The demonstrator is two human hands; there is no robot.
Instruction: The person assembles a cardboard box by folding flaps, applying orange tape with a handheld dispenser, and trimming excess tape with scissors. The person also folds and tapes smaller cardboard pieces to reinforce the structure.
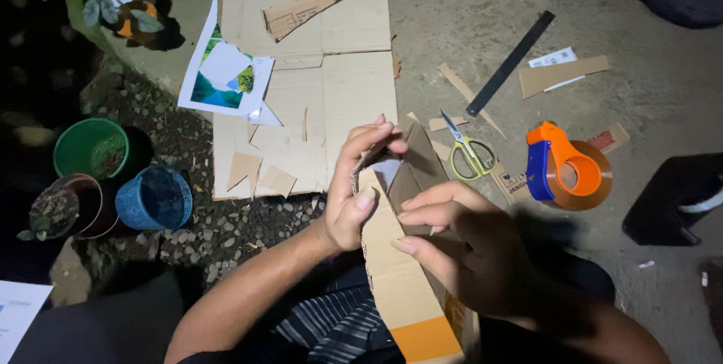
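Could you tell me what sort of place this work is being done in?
Probably outdoors, on a concrete floor beside a gravel strip with plant pots. Flattened cardboard sheets, scissors and a tape dispenser make it an improvised craft spot.

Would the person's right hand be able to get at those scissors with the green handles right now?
Probably yes, once it lets go. The right hand is busy on the folded cardboard piece, but the scissors lie in the open on the ground just beyond it, with nothing lying between them.

Left hand [354, 194]: raised, fingers curled forward, thumb pressed flat, pinching.
Right hand [463, 247]: just beside it, fingers bent inward, gripping.
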